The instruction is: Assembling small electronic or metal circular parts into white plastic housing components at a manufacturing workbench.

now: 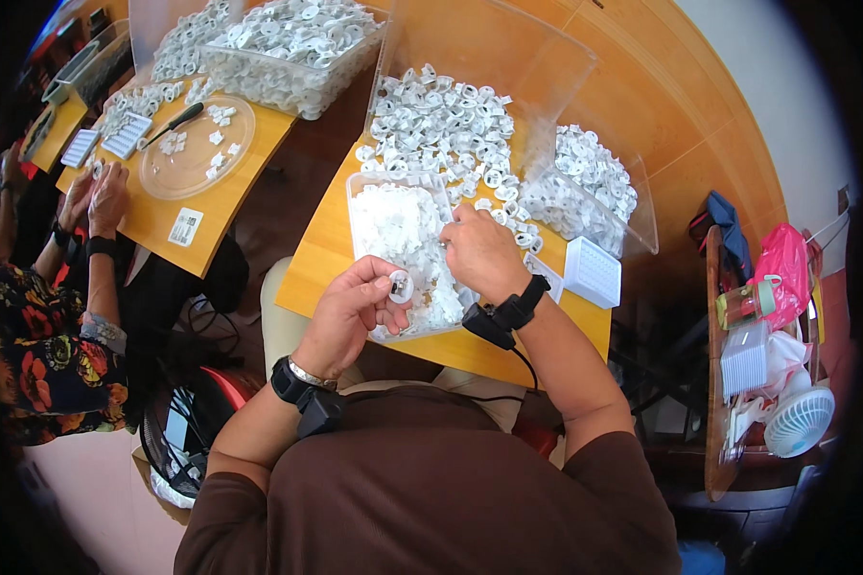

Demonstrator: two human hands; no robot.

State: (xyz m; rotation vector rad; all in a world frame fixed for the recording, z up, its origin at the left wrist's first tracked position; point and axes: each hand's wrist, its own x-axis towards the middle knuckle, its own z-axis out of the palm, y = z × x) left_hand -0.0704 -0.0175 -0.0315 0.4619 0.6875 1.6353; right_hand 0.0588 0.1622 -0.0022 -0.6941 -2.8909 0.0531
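My left hand [350, 309] pinches a small round white plastic part [403, 285] with a dark spot in its middle, between thumb and fingers. It is just above the near left side of a clear plastic box [353, 206] full of small white plastic pieces [393, 225]. Across the box, my right hand [489, 254] bends over its right rim with the fingers curled together. Whatever lies between those fingertips is hidden. Beyond the box, many white ring-shaped parts [436, 120] spill from a large clear bin [537, 48] lying on its side.
Right of my hand, a white slotted tray [593, 272] rests on the wooden table [318, 259] beside another clear bin [585, 206] of parts. At left, a co-worker's hands [107, 199] work near a screwdriver [173, 125] and a round lid [158, 182]. A fan [799, 422] sits far right.
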